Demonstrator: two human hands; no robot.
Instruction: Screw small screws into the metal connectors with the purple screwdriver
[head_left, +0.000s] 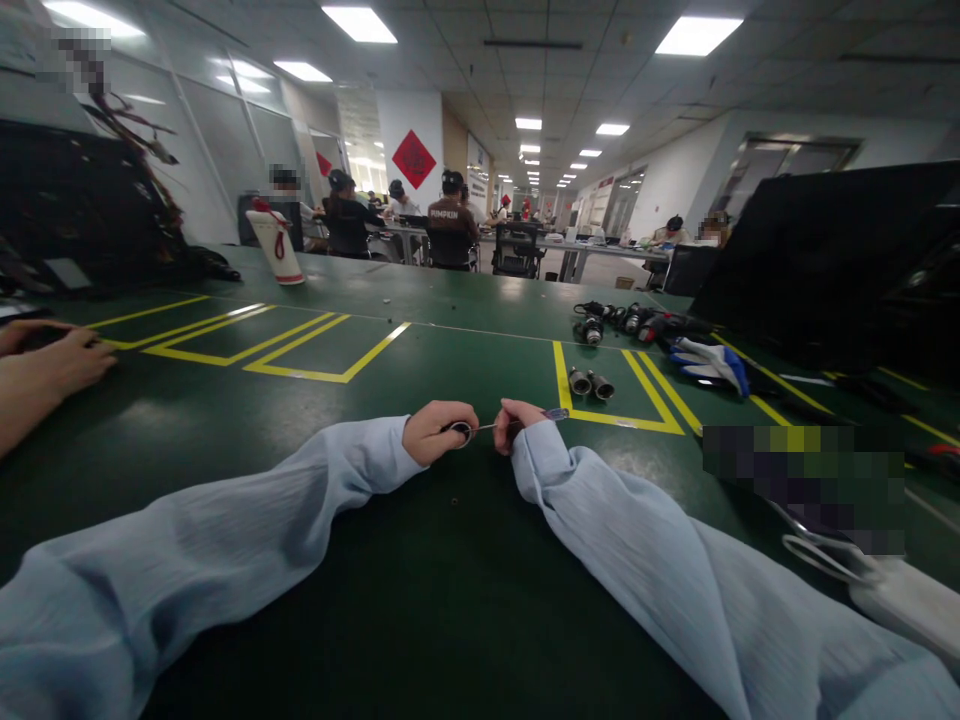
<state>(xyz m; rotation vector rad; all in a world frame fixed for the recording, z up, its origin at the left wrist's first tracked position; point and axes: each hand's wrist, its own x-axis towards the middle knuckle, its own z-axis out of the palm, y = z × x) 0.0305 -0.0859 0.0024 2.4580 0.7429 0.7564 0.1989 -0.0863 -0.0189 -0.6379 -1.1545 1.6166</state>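
Observation:
Near the middle of the green table, my left hand (439, 432) is closed around a round metal connector (462, 433), its ring-shaped end turned to the right. My right hand (517, 422) pinches a thin screwdriver (556, 414) with a clear handle, which sticks out past the hand to the right. The screwdriver's shaft runs left, its tip at or close to the connector's end; whether it touches I cannot tell. Beyond my right hand, two metal connectors (591, 384) lie side by side within a yellow-taped area. A tiny dark piece (454, 501) lies in front of my hands.
Several dark cabled connectors (630, 322) and a blue-white glove (709, 365) lie at the right. A white cup (276, 243) stands at the back left. Another person's hands (56, 365) are at the left edge. Black monitors (832, 245) flank the table. A white cabled device (904, 600) sits right.

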